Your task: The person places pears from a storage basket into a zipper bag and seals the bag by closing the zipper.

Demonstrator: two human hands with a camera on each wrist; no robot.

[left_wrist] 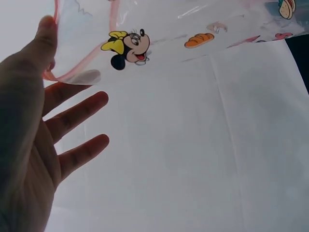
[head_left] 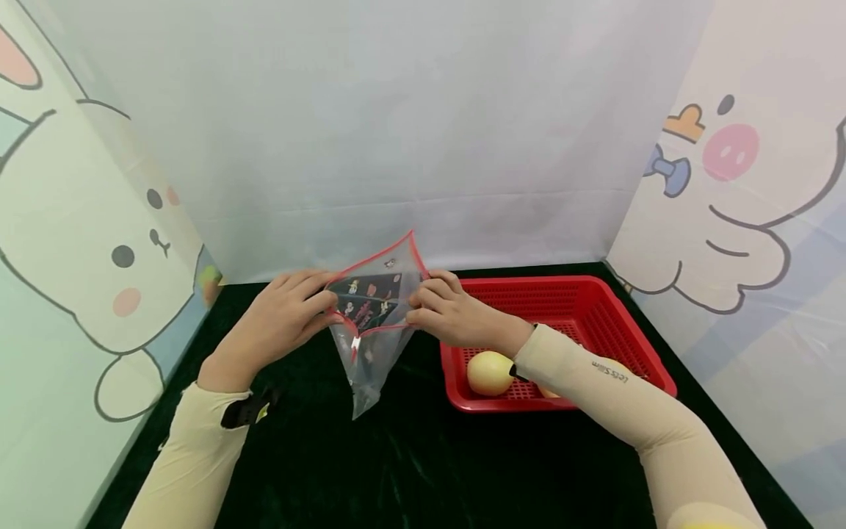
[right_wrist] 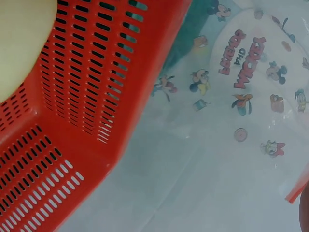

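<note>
A clear plastic bag (head_left: 377, 360) with a red-edged mouth and cartoon prints hangs between both hands, its mouth spread apart. My left hand (head_left: 277, 323) pinches the left side of the rim; in the left wrist view the thumb and forefinger of the left hand (left_wrist: 48, 116) hold the bag (left_wrist: 169, 43) while the other fingers stand apart. On the right side of the rim my right hand (head_left: 456, 312) grips the edge. Only a sliver of the right hand (right_wrist: 304, 210) shows in the right wrist view, beside the bag (right_wrist: 217, 111).
To the right stands a red perforated basket (head_left: 611, 330) with round pale-yellow fruit (head_left: 489, 373) in it, partly under my right forearm. Dark green cloth (head_left: 410, 470) covers the table. White sheets with cartoon animals enclose the back and sides.
</note>
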